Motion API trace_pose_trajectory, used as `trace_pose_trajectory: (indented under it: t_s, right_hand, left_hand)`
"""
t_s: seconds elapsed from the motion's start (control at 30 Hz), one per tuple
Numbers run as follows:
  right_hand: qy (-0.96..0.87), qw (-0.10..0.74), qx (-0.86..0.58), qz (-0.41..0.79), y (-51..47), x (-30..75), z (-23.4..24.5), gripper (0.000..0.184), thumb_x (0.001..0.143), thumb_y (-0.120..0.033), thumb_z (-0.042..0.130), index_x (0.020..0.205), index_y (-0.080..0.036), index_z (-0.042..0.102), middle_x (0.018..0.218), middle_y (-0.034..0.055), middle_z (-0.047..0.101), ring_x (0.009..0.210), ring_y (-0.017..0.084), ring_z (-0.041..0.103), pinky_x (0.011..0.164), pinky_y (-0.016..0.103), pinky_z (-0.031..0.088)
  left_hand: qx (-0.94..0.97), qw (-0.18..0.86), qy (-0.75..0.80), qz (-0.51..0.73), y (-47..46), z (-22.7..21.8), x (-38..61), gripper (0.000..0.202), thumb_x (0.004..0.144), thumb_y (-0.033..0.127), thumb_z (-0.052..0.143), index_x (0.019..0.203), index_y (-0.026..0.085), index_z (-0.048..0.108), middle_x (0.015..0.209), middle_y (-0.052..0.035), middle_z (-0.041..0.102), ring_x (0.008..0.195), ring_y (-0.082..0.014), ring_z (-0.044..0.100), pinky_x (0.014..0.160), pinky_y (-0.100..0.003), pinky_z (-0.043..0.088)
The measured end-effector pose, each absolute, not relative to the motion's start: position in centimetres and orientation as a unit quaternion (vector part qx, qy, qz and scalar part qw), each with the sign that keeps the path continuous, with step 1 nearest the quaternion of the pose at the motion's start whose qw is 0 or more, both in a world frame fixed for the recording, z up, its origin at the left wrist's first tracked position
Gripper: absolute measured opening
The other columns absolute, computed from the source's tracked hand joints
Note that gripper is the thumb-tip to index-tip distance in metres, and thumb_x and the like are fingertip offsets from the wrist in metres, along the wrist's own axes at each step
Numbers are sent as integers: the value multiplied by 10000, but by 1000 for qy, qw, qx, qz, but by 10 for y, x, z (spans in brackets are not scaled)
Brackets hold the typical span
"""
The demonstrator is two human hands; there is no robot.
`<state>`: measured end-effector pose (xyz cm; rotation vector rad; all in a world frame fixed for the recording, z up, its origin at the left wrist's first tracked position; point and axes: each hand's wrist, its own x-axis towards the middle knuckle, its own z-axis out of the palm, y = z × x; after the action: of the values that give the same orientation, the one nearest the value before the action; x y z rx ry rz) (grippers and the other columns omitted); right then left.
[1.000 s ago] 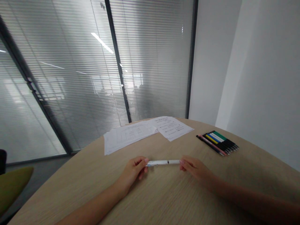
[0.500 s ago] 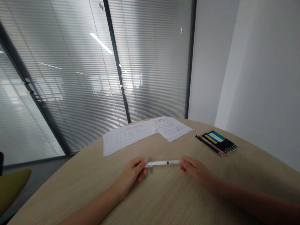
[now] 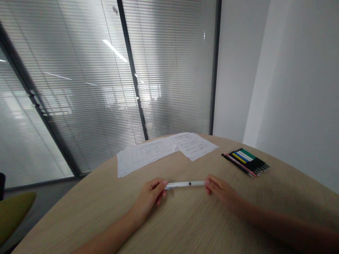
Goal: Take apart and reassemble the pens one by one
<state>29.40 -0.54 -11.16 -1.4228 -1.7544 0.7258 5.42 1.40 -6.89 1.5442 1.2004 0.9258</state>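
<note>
A white pen (image 3: 178,184) with a dark band right of its middle lies level between my two hands, just above or on the table. The thumb and fingers of my left hand (image 3: 151,193) pinch its left end, where a clip seems to show under the thumb. At the other end, the fingertips of my right hand (image 3: 218,187) are closed on the pen's tip. Both pen ends are partly covered by fingers.
Right of my hands, several pens (image 3: 245,162) with black, pink, yellow, blue, white and green parts lie in a row on the wooden table (image 3: 87,211). Printed sheets (image 3: 145,157) rest near the far edge. A greenish chair (image 3: 16,215) stands at the left.
My right hand has shifted very slightly to the right, still at the pen's end. My left hand and the pen hold almost the same position.
</note>
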Motion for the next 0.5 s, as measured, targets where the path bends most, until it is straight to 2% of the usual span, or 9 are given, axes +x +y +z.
trace_pose_trajectory:
  t_s: [0.1, 0.2, 0.33, 0.43, 0.5]
  right_hand:
    - [-680, 396, -540, 298, -6, 292, -111, 229, 794, -327, 383, 616, -191, 431, 549, -34, 444, 517, 104, 409, 505, 221, 310]
    - [-663, 443, -495, 345, -6, 289, -112, 112, 755, -311, 434, 727, -202, 433, 574, -42, 445, 533, 103, 422, 515, 215, 324]
    - [-657, 461, -478, 356, -4, 289, -114, 180, 772, -332, 402, 898, -210, 442, 637, -24, 498, 611, 127, 472, 568, 233, 351]
    - [-681, 418, -510, 317, -3, 293, -115, 269, 811, -390, 324, 718, -197, 487, 645, 2, 518, 645, 144, 484, 589, 252, 349]
    - [-696, 385, -532, 290, -4, 295, -114, 328, 813, -402, 322, 603, -191, 459, 611, 0, 504, 616, 141, 468, 566, 251, 333]
  left_hand:
    - [628, 469, 488, 384, 15, -69, 53, 342, 625, 478, 533, 542, 148, 500, 444, 57, 439, 360, -51, 316, 367, -181, 225]
    - [624, 469, 488, 391, 15, -69, 53, 335, 625, 470, 536, 545, 146, 507, 443, 59, 436, 355, -50, 313, 363, -180, 221]
    - [620, 475, 484, 395, 14, -68, 54, 316, 616, 458, 546, 555, 149, 518, 440, 60, 444, 349, -51, 312, 356, -180, 215]
    - [620, 477, 483, 394, 13, -68, 55, 310, 609, 453, 554, 552, 150, 517, 440, 59, 453, 352, -54, 322, 357, -180, 224]
    - [620, 476, 484, 393, 12, -67, 55, 310, 606, 455, 558, 559, 150, 524, 443, 58, 459, 352, -55, 327, 358, -181, 226]
